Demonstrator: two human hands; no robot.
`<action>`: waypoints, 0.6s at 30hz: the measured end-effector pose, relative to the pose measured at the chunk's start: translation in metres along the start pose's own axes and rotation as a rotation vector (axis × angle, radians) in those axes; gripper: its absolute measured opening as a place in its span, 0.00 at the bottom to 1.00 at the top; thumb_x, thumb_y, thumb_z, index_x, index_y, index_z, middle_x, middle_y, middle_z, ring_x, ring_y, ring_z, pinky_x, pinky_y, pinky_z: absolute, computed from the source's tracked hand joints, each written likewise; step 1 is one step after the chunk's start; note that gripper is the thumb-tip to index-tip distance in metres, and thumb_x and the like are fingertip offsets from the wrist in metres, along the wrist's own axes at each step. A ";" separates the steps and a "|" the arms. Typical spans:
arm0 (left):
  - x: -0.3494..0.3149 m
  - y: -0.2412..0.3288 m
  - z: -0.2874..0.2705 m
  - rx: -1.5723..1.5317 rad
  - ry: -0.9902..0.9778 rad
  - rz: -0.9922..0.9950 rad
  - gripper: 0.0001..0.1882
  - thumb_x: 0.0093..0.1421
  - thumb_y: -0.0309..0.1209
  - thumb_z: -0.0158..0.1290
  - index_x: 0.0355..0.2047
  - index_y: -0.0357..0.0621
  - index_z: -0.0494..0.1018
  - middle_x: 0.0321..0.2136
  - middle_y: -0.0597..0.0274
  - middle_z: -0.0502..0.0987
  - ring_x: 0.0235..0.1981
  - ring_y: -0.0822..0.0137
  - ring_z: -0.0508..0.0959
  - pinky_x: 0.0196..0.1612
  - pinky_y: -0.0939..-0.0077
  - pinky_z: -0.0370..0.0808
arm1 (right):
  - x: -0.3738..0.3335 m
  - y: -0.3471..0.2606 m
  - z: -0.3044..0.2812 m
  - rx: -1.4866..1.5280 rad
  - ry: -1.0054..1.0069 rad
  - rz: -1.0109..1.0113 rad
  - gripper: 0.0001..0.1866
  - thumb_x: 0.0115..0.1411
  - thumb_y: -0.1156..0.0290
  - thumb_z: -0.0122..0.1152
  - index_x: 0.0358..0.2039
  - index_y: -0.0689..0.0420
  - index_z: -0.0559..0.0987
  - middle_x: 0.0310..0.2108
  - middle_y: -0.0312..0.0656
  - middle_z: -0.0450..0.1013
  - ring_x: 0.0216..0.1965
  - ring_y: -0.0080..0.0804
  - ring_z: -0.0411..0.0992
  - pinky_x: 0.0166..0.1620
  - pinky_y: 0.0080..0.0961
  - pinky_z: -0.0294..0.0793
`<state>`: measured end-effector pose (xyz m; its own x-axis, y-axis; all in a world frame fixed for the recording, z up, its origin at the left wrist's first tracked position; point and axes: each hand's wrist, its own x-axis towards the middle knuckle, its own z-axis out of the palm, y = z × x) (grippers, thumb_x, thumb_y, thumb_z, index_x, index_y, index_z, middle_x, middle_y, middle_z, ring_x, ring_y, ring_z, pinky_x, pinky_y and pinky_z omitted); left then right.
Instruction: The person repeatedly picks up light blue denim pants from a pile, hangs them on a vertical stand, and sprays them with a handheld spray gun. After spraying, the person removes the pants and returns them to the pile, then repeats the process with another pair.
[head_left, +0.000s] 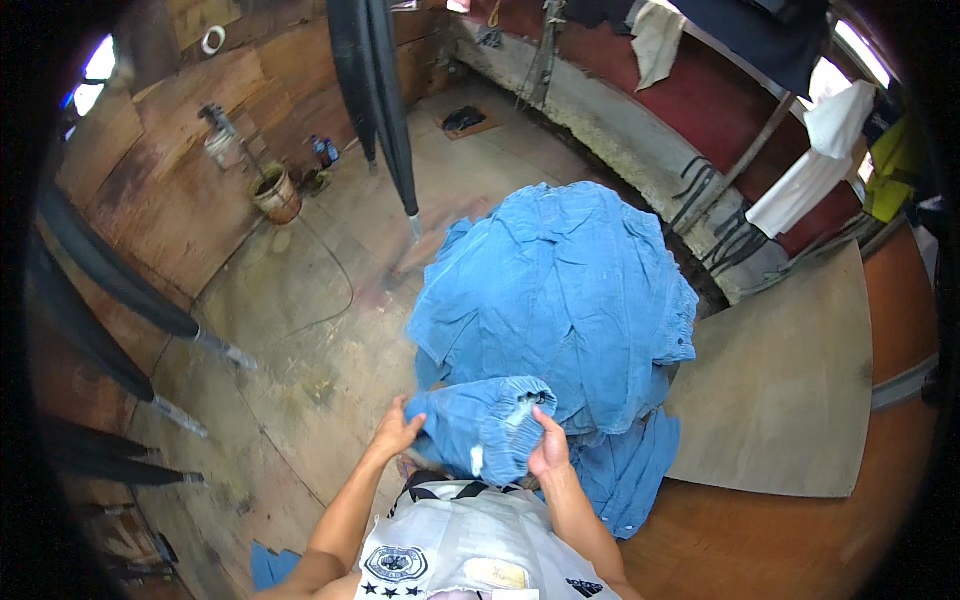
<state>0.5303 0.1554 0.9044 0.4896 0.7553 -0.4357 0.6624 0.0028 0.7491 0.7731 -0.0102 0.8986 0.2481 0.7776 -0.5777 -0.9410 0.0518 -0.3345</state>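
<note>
A blue denim garment (465,425) with a gathered elastic waistband is held up in front of my body. My left hand (398,430) grips its left end, thumb and fingers closed on the cloth. At the waistband my right hand (548,447) is closed on the edge, thumb on top. White patches show near the gathered opening. Just beyond my hands rises a large pile of similar blue denim garments (560,290), loosely stacked, with some cloth hanging down on the near right side.
Long black tapered forms (385,110) with silvery ends hang ahead and at the left. A bucket (276,195) stands by the wooden wall, a cable on the floor nearby. A grey board (790,400) lies right of the pile. More blue cloth (272,565) lies lower left.
</note>
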 end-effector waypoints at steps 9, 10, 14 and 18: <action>-0.048 -0.010 0.063 -0.114 -0.016 0.247 0.42 0.59 0.44 0.66 0.64 0.31 0.59 0.43 0.49 0.78 0.39 0.70 0.78 0.43 0.70 0.77 | -0.001 0.063 0.050 -0.246 -0.054 -0.144 0.20 0.62 0.80 0.57 0.55 0.59 0.70 0.47 0.44 0.76 0.48 0.39 0.77 0.53 0.42 0.79; -0.044 -0.013 0.063 -0.443 -0.136 0.126 0.39 0.59 0.37 0.66 0.64 0.32 0.60 0.41 0.53 0.79 0.37 0.73 0.78 0.39 0.76 0.77 | -0.003 0.061 0.051 -0.235 -0.061 -0.148 0.20 0.62 0.81 0.57 0.55 0.58 0.70 0.47 0.44 0.76 0.48 0.38 0.77 0.52 0.41 0.80; -0.017 -0.025 0.058 -0.457 -0.138 0.257 0.28 0.61 0.25 0.58 0.61 0.33 0.66 0.38 0.62 0.80 0.37 0.74 0.77 0.40 0.78 0.77 | -0.005 0.058 0.049 -0.315 -0.091 -0.189 0.22 0.60 0.82 0.60 0.54 0.59 0.67 0.46 0.43 0.74 0.46 0.33 0.77 0.48 0.34 0.80; 0.003 -0.036 0.021 -0.675 -0.153 0.066 0.19 0.66 0.25 0.52 0.56 0.33 0.75 0.43 0.66 0.81 0.42 0.76 0.77 0.47 0.78 0.75 | -0.007 0.052 0.040 -1.038 0.193 -0.707 0.22 0.56 0.82 0.59 0.52 0.62 0.67 0.42 0.43 0.75 0.41 0.24 0.74 0.43 0.23 0.75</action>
<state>0.5194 0.1439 0.8660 0.6241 0.6670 -0.4069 0.1554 0.4044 0.9013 0.7136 0.0121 0.9151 0.7323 0.6727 -0.1054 0.0095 -0.1650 -0.9863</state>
